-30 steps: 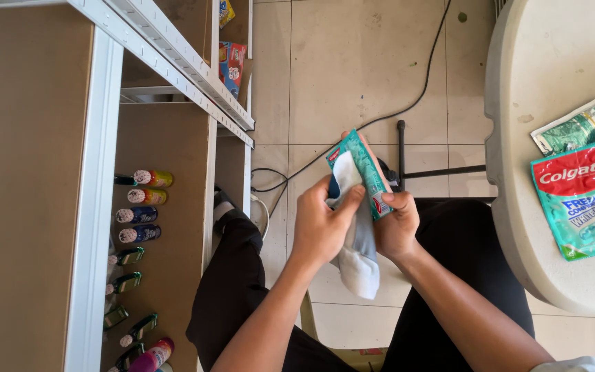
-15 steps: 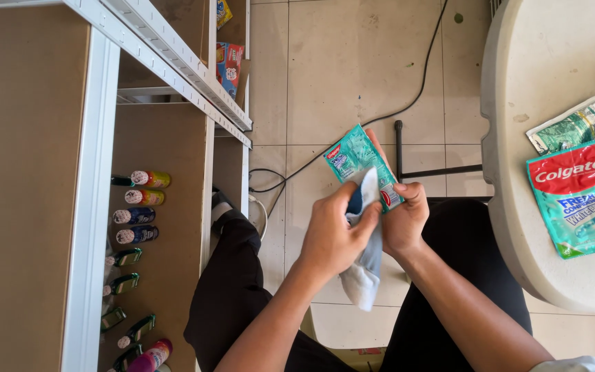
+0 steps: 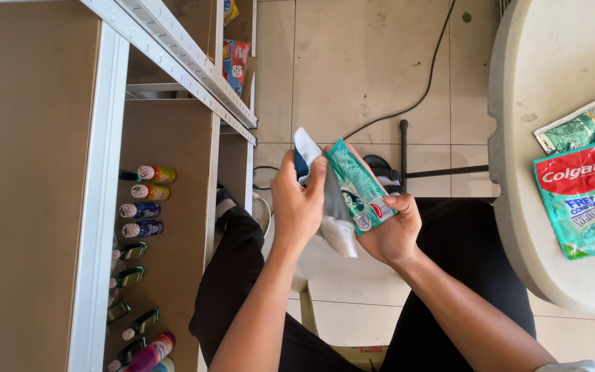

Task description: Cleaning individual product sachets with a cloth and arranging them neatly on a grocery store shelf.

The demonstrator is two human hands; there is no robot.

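Wiping step, it seems: right hand [image 3: 395, 231] pinches a teal sachet [image 3: 357, 186] above the lap, left hand [image 3: 297, 200] presses a white cloth [image 3: 335, 224] against it; other packets on the desk [image 3: 545, 55] at three o'clock

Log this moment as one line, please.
left hand: pressing white cloth on sachet | right hand: holding teal sachet | table: more sachets at right

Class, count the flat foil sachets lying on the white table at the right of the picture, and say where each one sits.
2. A red-and-teal sachet lies near the table's edge; a green one sits just above it. More may lie beyond the frame's right edge.
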